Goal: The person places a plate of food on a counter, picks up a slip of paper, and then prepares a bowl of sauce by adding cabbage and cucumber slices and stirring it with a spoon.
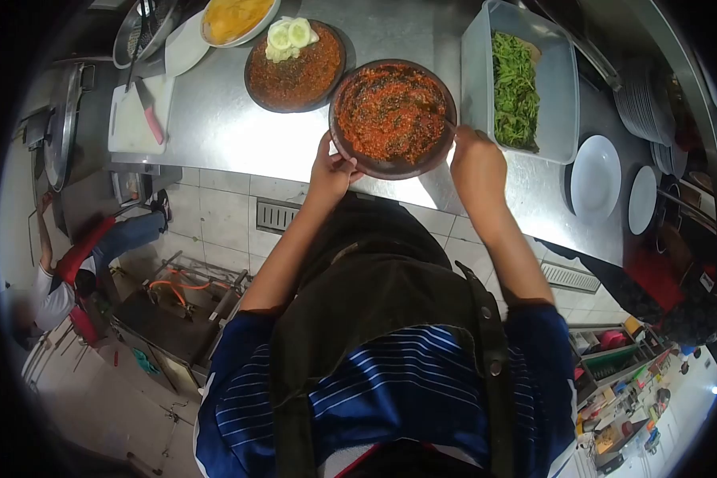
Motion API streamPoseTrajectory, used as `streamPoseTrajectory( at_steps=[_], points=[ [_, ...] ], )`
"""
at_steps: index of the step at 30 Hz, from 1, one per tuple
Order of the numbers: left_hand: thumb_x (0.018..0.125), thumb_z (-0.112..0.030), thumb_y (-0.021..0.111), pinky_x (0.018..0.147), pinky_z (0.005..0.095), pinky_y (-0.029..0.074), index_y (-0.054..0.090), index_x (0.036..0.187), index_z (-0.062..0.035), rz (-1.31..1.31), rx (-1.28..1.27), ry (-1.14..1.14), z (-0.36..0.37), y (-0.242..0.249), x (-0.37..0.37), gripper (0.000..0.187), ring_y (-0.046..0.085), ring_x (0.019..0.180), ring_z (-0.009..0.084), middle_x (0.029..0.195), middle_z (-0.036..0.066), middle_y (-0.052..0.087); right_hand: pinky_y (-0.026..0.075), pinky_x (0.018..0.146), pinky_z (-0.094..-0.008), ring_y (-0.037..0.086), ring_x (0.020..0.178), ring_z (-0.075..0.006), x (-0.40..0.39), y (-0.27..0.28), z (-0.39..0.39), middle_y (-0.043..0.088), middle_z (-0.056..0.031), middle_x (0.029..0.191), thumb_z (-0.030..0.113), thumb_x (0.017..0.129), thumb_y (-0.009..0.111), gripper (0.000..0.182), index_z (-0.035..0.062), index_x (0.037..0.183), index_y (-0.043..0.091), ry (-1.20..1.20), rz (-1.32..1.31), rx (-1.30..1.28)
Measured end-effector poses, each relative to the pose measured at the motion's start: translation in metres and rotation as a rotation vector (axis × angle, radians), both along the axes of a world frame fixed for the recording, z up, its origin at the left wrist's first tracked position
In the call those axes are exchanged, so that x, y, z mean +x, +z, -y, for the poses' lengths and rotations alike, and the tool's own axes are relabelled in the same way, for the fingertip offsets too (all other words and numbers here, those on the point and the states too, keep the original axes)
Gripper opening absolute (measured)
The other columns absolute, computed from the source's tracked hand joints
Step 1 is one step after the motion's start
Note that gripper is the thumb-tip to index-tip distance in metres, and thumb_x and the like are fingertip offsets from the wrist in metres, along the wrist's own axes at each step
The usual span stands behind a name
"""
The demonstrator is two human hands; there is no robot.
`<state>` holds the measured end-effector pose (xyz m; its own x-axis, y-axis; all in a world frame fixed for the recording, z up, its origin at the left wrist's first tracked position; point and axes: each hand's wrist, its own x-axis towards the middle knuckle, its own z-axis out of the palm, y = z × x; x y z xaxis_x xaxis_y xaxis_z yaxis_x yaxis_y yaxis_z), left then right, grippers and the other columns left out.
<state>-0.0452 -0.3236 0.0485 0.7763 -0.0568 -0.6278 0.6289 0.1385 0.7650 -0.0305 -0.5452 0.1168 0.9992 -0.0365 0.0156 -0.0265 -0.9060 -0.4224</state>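
A dark brown round plate (400, 170) spread with chunky red sauce (382, 111) is at the front edge of the steel counter. My left hand (331, 170) grips its lower left rim, thumb over the edge. At the right rim, my right hand (479, 166) is closed around the handle of a spoon (449, 124), whose dark bowl dips into the sauce. Just behind, to the left, a second dark plate (256, 94) carries a browner spread, with cucumber slices (288, 35) and pale pieces at its top edge.
Right of the plate stands a clear plastic bin (562, 88) with leafy greens (515, 95). White plates (596, 177) lie farther right. At left are a cutting board (126, 134), a pink-handled knife (151, 115) and a yellow-filled bowl (207, 36). Other people (72, 279) are at both sides.
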Motion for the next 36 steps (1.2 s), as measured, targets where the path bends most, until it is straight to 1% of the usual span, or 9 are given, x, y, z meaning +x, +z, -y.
streamPoseTrajectory(
  at_steps=[3, 8, 11, 16, 19, 25, 28, 29, 36],
  points=[
    [0.080, 0.003, 0.046, 0.072, 0.0317, 0.049, 0.013, 0.133, -0.0125, -0.002, -0.014, 0.003, -0.003, -0.004, 0.004, 0.065, 0.058, 0.084, 0.0201, 0.099, 0.014, 0.055, 0.044, 0.056, -0.0424, 0.055, 0.063, -0.0370, -0.020, 0.033, 0.000, 0.055, -0.0203, 0.067, 0.006, 0.074, 0.050, 0.006, 0.0004, 0.074, 0.053, 0.079, -0.291, -0.220],
    [0.082, 0.007, 0.042, 0.074, 0.0302, 0.049, 0.011, 0.135, -0.0146, 0.077, 0.024, -0.094, -0.012, -0.011, 0.015, 0.065, 0.057, 0.090, 0.0176, 0.100, 0.012, 0.057, 0.044, 0.054, -0.0438, 0.055, 0.060, -0.0380, -0.011, 0.022, -0.002, 0.054, -0.0222, 0.063, 0.008, 0.077, 0.047, 0.011, 0.0002, 0.071, 0.053, 0.035, -0.036, -0.160],
    [0.082, 0.006, 0.041, 0.076, 0.0274, 0.048, 0.008, 0.136, -0.0137, 0.134, 0.010, -0.148, -0.020, -0.010, 0.021, 0.067, 0.056, 0.090, 0.0156, 0.102, 0.011, 0.056, 0.044, 0.055, -0.0438, 0.056, 0.061, -0.0378, -0.027, 0.017, -0.007, 0.055, -0.0225, 0.065, 0.007, 0.078, 0.046, 0.012, 0.0000, 0.073, 0.054, 0.048, -0.180, -0.169],
    [0.082, 0.005, 0.041, 0.071, 0.0248, 0.047, 0.003, 0.136, -0.0092, 0.315, 0.067, -0.254, -0.027, -0.027, 0.015, 0.067, 0.055, 0.081, 0.0142, 0.095, 0.013, 0.057, 0.046, 0.059, -0.0389, 0.057, 0.065, -0.0366, -0.052, 0.028, -0.037, 0.058, -0.0219, 0.071, 0.003, 0.072, 0.054, 0.007, -0.0008, 0.074, 0.059, 0.041, -0.287, 0.242],
    [0.080, 0.005, 0.043, 0.064, 0.0236, 0.046, 0.003, 0.136, -0.0063, 0.364, 0.075, -0.252, -0.032, -0.029, 0.013, 0.069, 0.057, 0.071, 0.0140, 0.088, 0.014, 0.059, 0.046, 0.058, -0.0384, 0.057, 0.063, -0.0367, -0.041, 0.017, -0.027, 0.058, -0.0221, 0.070, 0.003, 0.072, 0.054, 0.007, -0.0005, 0.075, 0.060, -0.047, -0.087, 0.179],
    [0.082, 0.005, 0.039, 0.063, 0.0230, 0.045, -0.001, 0.136, -0.0085, 0.279, 0.002, -0.304, -0.033, -0.022, 0.012, 0.068, 0.059, 0.073, 0.0156, 0.088, 0.015, 0.059, 0.043, 0.050, -0.0326, 0.056, 0.051, -0.0289, -0.044, 0.023, -0.046, 0.057, -0.0195, 0.061, 0.003, 0.075, 0.056, 0.009, -0.0007, 0.080, 0.062, -0.082, -0.358, 0.259],
    [0.083, 0.005, 0.037, 0.063, 0.0228, 0.045, -0.002, 0.136, -0.0122, 0.230, -0.021, -0.304, -0.035, -0.020, 0.012, 0.068, 0.061, 0.076, 0.0170, 0.087, 0.015, 0.059, 0.044, 0.054, -0.0278, 0.059, 0.058, -0.0265, -0.030, -0.022, -0.047, 0.061, -0.0186, 0.070, 0.007, 0.077, 0.057, 0.012, -0.0008, 0.085, 0.062, -0.142, 0.044, 0.396],
    [0.084, 0.005, 0.036, 0.063, 0.0227, 0.045, -0.002, 0.136, -0.0142, 0.201, -0.028, -0.308, -0.036, -0.019, 0.013, 0.068, 0.062, 0.077, 0.0177, 0.087, 0.015, 0.059, 0.046, 0.063, -0.0248, 0.062, 0.068, -0.0185, -0.032, -0.042, -0.045, 0.063, -0.0177, 0.079, 0.010, 0.078, 0.058, 0.014, -0.0008, 0.087, 0.063, -0.184, -0.145, 0.489],
    [0.084, 0.006, 0.035, 0.064, 0.0221, 0.045, 0.000, 0.137, -0.0175, 0.199, 0.008, -0.406, -0.046, -0.020, 0.016, 0.067, 0.062, 0.079, 0.0186, 0.088, 0.015, 0.059, 0.045, 0.067, -0.0255, 0.062, 0.076, -0.0178, -0.027, -0.010, -0.055, 0.063, -0.0165, 0.083, 0.008, 0.078, 0.058, 0.014, -0.0002, 0.087, 0.063, -0.130, -0.211, 0.440]
  ],
)
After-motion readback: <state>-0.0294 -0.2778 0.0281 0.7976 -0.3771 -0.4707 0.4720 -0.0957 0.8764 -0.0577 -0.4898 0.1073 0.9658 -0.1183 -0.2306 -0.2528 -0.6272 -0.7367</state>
